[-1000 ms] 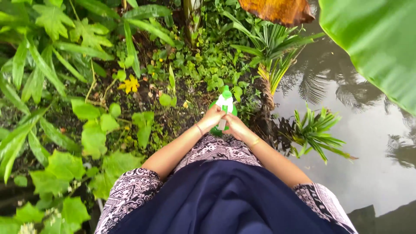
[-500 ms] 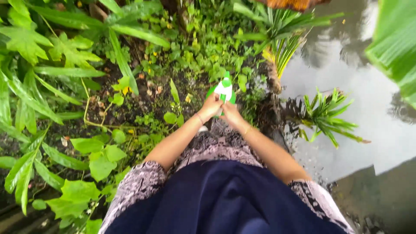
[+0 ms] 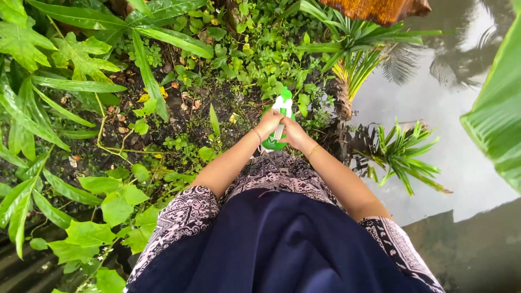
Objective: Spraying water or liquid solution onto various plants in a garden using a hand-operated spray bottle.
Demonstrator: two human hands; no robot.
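Note:
A green spray bottle [image 3: 275,142] with a white and green trigger head [image 3: 284,103] is held upright in front of me over a garden bed. My left hand [image 3: 269,123] grips the bottle's left side near the head. My right hand [image 3: 293,133] wraps the right side, fingers by the trigger. Both wrists wear thin bracelets. Most of the bottle's body is hidden behind my hands.
Dark soil [image 3: 179,103] with small green plants and broad leaves [image 3: 65,87] spreads to the left and ahead. Still water [image 3: 450,135] lies to the right, with a small palm-like plant [image 3: 404,154] at its edge. A big leaf [image 3: 496,130] hangs at right.
The bottle and both hands stay together; the view has shifted slightly, and the hands sit a little lower and closer to my body than before.

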